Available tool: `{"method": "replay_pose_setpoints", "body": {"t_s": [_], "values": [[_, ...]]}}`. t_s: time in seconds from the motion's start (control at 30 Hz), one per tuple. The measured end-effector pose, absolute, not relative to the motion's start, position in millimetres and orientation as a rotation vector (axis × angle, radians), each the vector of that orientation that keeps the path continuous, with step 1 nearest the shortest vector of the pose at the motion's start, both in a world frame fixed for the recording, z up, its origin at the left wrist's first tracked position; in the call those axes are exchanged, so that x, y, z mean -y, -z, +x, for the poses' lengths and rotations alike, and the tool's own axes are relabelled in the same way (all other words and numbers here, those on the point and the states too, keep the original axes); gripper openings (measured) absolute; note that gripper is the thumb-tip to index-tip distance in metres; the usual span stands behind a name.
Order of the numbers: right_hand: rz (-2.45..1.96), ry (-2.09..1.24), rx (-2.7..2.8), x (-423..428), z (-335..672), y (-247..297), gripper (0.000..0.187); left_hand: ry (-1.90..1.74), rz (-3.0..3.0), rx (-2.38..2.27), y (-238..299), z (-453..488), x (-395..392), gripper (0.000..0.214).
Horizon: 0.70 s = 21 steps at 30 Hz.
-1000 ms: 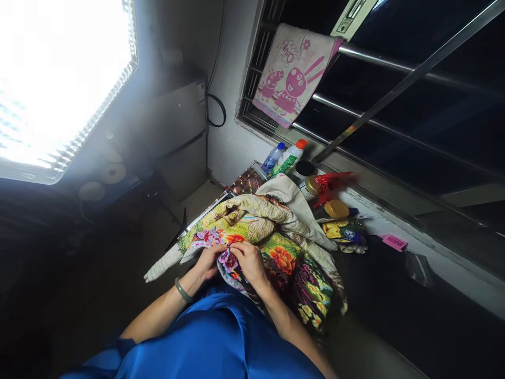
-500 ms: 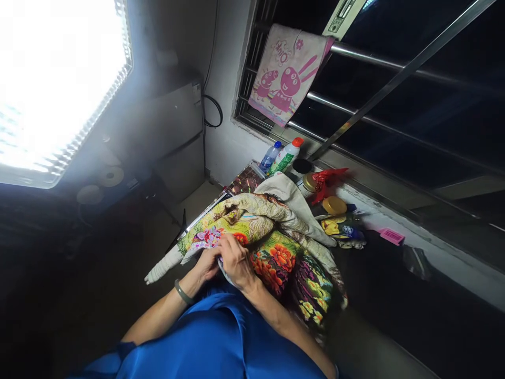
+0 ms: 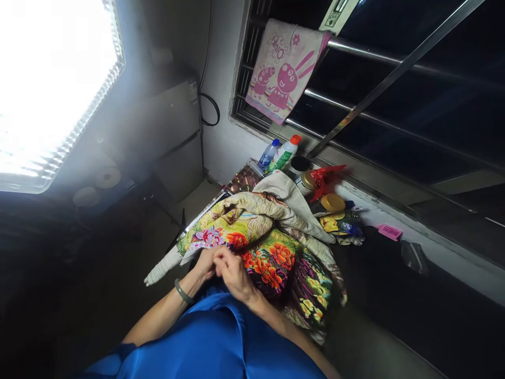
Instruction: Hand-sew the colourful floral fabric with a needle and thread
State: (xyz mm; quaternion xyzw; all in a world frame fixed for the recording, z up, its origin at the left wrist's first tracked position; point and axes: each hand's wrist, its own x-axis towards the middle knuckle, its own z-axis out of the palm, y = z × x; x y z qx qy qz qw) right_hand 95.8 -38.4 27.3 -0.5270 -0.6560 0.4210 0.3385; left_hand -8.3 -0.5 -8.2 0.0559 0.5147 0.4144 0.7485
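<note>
— Where do you see the cloth, relative to the hands?

— From my screen, the floral cloth [image 3: 276,258] lies in a crumpled heap on the dark tabletop [image 3: 386,284], directly in front of the person. Its near left edge reaches both hands, and the rest spreads away from them and to their right.

— And the hands themselves?

— They meet at that edge, touching each other. The left hand [image 3: 205,263] is curled, with its fingers closed on the border of the cloth. The right hand [image 3: 233,271] lies on top of the cloth, its fingertips drawn tightly together just beside the left fingers. If something small is pinched between them, I cannot tell, because it is too fine to see.

— Anything on the wrists?

— A green bangle [image 3: 182,291] on the left wrist. Below both arms I see a blue garment [image 3: 205,342].

— What is behind the cloth?

— Two bottles [image 3: 284,152] stand near the far end of the heap, under a pink towel [image 3: 282,68] that hangs on the window bars [image 3: 394,58]. A yellow lid [image 3: 332,201] lies just beside the cloth on the right. A bright light panel [image 3: 51,79] fills the upper left.
</note>
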Motion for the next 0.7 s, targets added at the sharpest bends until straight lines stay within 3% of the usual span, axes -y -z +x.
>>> {"method": "replay_pose_setpoints", "body": {"t_s": [0.1, 0.17, 0.3, 0.7], "values": [[-1.635, -1.054, 1.4, 34, 113, -23, 0.023, -0.885, 0.06, -1.076, 2, -2, 1, 0.015], [-1.683, -1.062, 1.352, 31, 119, -19, 0.024, -0.897, 0.042, -1.046, -1, -1, 0, 0.025], [-1.732, -1.046, 1.393, 28, 122, -16, 0.027, -0.888, 0.04, -1.023, -2, -3, -1, 0.034], [-1.917, -0.974, 1.545, 22, 119, -20, 0.026, -0.916, 0.053, -1.036, 6, -3, 1, 0.035]]}}
